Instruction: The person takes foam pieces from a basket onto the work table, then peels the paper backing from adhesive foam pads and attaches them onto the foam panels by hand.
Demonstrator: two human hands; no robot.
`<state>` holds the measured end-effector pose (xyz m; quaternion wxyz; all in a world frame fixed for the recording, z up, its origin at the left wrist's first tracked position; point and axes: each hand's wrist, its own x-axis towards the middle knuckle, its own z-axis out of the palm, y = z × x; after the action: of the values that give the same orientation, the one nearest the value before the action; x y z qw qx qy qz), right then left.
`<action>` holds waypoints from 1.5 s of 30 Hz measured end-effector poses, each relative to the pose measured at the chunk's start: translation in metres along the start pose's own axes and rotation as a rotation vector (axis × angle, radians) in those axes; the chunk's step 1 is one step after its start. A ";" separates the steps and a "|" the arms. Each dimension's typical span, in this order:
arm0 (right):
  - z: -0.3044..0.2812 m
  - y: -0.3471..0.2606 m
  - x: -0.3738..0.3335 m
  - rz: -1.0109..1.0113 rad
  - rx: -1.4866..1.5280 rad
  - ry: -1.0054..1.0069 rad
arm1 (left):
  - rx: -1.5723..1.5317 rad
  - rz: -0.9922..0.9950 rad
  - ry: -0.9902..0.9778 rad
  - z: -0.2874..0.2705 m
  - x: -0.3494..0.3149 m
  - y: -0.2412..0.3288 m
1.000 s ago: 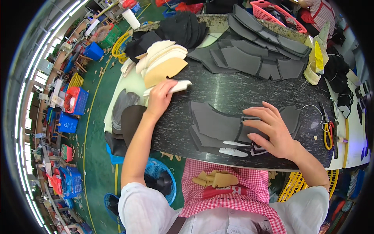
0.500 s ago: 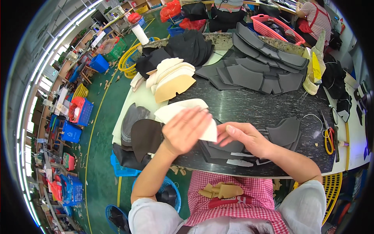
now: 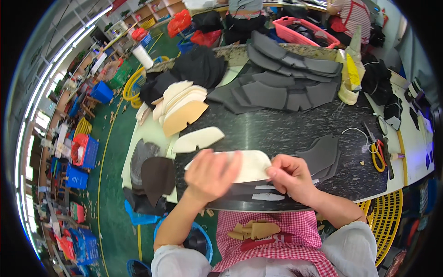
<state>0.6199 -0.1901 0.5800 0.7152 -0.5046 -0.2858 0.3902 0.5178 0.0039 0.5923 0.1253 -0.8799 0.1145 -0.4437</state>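
Note:
Over the near part of the dark speckled table, my right hand (image 3: 291,179) pinches the right end of a white curved cut piece (image 3: 254,165) between thumb and fingers. My left hand (image 3: 208,177) lies across the left part of that piece; its fingers are smeared by motion, so their grip is unclear. A second white cut piece (image 3: 199,140) rests just beyond my left hand. Farther left is a fanned stack of cream and tan cut pieces (image 3: 185,117). Dark grey foam pieces (image 3: 321,157) lie by my right hand, and others are partly hidden under the held piece.
Grey foam panels (image 3: 281,92) and black pieces (image 3: 198,67) are piled at the back. Yellow-handled scissors (image 3: 378,156) lie at right. Dark rounded pieces (image 3: 158,177) overlap the left edge. A yellow basket (image 3: 387,217) stands below the right side.
One white piece now rests on the table beyond my left hand. The right hand has closed on a white piece's end. The whole view has shifted somewhat.

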 end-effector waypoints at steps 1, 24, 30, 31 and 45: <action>-0.003 -0.001 -0.002 -0.021 0.083 0.071 | -0.001 -0.017 0.024 0.003 -0.007 -0.010; -0.012 -0.002 -0.033 -0.085 0.638 -0.102 | -2.553 -1.483 0.532 0.026 0.011 0.051; -0.033 0.014 -0.081 0.221 -0.690 -0.509 | -2.296 -0.837 0.380 0.008 0.004 0.020; -0.030 0.004 -0.084 0.344 -0.711 -0.512 | -2.118 -0.728 0.247 0.004 0.001 0.017; -0.090 -0.009 -0.039 -0.193 -1.037 0.231 | -1.286 -1.035 -0.545 0.025 -0.001 0.053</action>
<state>0.6736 -0.2701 0.5588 0.4317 -0.8025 -0.4054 0.0723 0.5328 -0.0428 0.5596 -0.5905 -0.7972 -0.1056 -0.0679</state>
